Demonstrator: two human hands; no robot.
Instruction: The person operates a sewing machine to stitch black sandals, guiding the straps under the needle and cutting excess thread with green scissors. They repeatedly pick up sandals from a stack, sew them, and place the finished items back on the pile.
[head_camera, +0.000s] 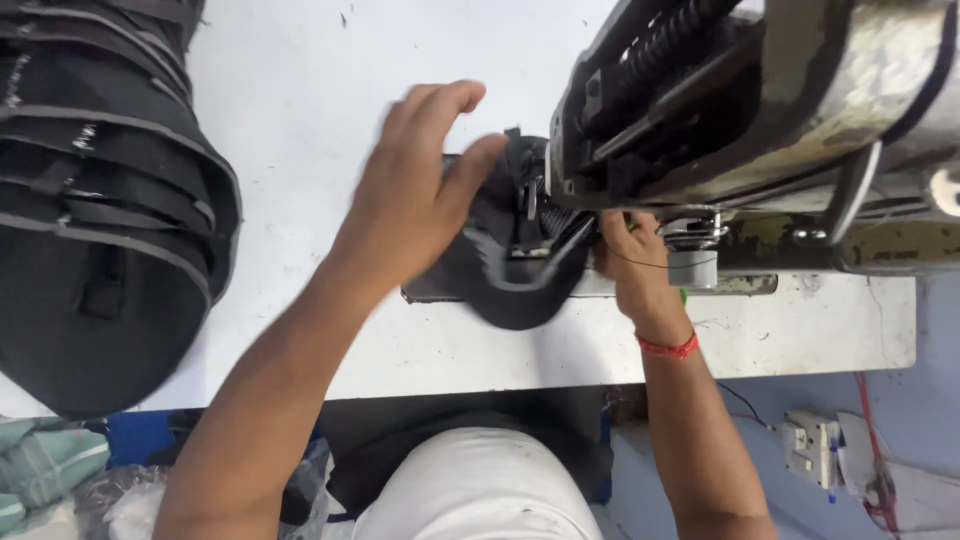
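Black curved fabric piece lies under the worn sewing machine on the white bench. Left hand presses it, fingers spread flat. Right hand pinches its edge.

No labels, signs or screens show anywhere in the scene. The only package-like things are soft bundles at the lower left, below the edge of the white surface: a crumpled clear plastic bag with pale contents, partly hidden by an arm, and just left of it a folded grey-green bundle whose wrapping cannot be told.
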